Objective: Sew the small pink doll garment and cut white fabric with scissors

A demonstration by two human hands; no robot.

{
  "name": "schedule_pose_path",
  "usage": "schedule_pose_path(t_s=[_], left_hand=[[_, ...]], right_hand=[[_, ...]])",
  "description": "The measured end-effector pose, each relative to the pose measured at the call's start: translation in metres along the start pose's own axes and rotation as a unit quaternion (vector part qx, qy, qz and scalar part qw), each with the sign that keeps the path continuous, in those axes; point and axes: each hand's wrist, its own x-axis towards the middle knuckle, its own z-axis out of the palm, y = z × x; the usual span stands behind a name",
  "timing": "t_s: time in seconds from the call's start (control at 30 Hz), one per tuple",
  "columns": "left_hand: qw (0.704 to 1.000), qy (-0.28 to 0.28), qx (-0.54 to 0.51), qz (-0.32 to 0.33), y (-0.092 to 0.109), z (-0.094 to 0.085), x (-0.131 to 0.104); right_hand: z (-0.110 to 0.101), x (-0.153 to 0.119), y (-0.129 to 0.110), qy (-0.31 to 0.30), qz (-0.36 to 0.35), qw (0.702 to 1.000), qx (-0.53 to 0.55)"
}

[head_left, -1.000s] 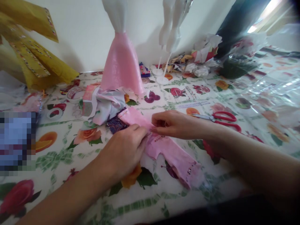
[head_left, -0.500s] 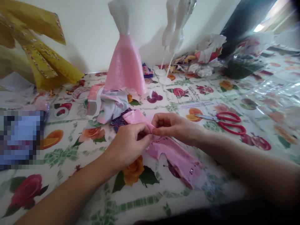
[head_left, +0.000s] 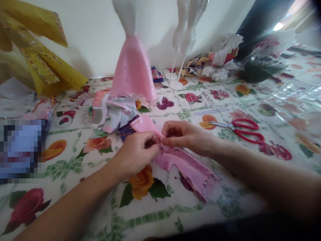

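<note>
A small pink garment (head_left: 185, 167) with dark beads along its edges lies across the flowered tablecloth. My left hand (head_left: 140, 149) pinches the middle of this cloth between thumb and fingers. Right beside it, my right hand (head_left: 178, 135) is closed on the same spot with thumb and forefinger together. The fingertips of both hands nearly meet, and whatever small item may be between them is hidden. Dark patterned cloth (head_left: 126, 129) sticks out under the garment's upper end. Red-handled scissors (head_left: 247, 130) lie to the right, beyond my right forearm.
A mannequin in a pink skirt (head_left: 132, 70) stands at the back, with crumpled pale cloth (head_left: 120, 112) before it. Two white mannequins (head_left: 184, 30) are behind. A yellow dress (head_left: 50, 63), tape rolls (head_left: 64, 120) and a blurred-out object (head_left: 22, 150) are left; plastic bags (head_left: 265, 67) sit right.
The view has shifted slightly. My left fingertips have drawn back a little to the left from my right ones; both hands remain on the pink cloth.
</note>
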Motion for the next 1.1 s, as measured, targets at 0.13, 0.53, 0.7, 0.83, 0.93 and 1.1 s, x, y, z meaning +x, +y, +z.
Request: schedule_pose_path(t_s=[0.13, 0.53, 0.7, 0.83, 0.93, 1.1], left_hand=[[1.000, -0.009, 0.000, -0.008, -0.0015, -0.0009, 0.0005], [0.999, -0.015, -0.020, -0.029, -0.0019, 0.0008, 0.0019], [0.998, -0.025, -0.044, -0.046, -0.0013, -0.0004, 0.0004], [0.991, -0.052, -0.091, -0.078, -0.0039, -0.0002, 0.0014], [0.990, -0.054, -0.105, -0.082, -0.0072, 0.0001, 0.0025], [0.990, -0.050, -0.100, -0.082, -0.0089, 0.0002, 0.0023]], right_hand=[[0.0001, 0.0001, -0.0002, 0.009, 0.000, 1.000, -0.005], [0.0026, -0.0029, 0.0021, -0.004, -0.017, 1.000, 0.014], [0.0051, -0.0028, -0.0002, 0.015, -0.018, 1.000, 0.008], [0.0060, -0.0018, -0.0002, 0.017, -0.016, 1.000, 0.018], [0.0056, -0.0018, 0.0004, 0.017, -0.012, 1.000, 0.023], [0.0046, -0.0028, 0.0000, 0.022, -0.006, 0.999, 0.029]])
